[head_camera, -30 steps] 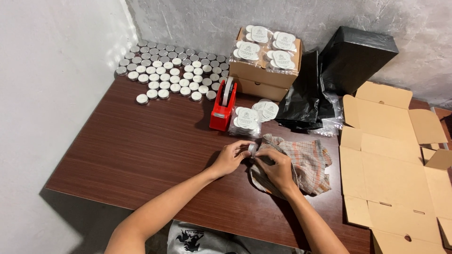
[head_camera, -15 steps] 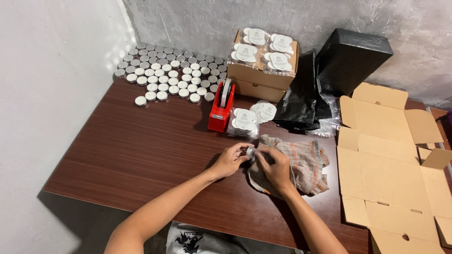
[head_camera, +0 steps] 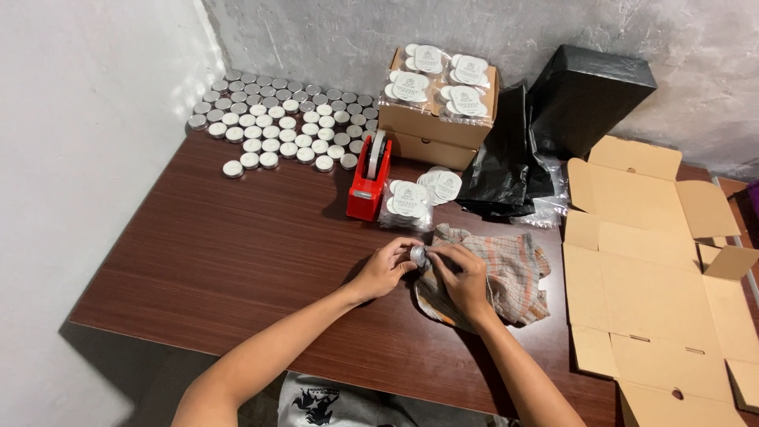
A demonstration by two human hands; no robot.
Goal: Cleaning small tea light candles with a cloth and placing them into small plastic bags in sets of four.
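My left hand [head_camera: 386, 269] and my right hand [head_camera: 465, 280] meet over the brown table [head_camera: 237, 253], both pinching one small round silver tin [head_camera: 418, 255] between the fingertips. The tin is tilted on edge, its metal side facing up. My right hand rests on a crumpled checked cloth [head_camera: 510, 273] that lies under and right of it. Just beyond the hands lies a clear bag of round white labels [head_camera: 406, 202].
Several silver tins with white lids [head_camera: 285, 122] fill the far left corner. A red tape dispenser [head_camera: 367, 179] stands mid-table. Behind are stacked cardboard boxes [head_camera: 435, 130] topped with label bags, black plastic bags [head_camera: 506, 162], a black box [head_camera: 589, 95]. An unfolded cardboard box [head_camera: 656, 277] lies right.
The tin has been turned between the fingers, from its white face showing to its silver side. Both hands stay in the same place on the cloth's edge.
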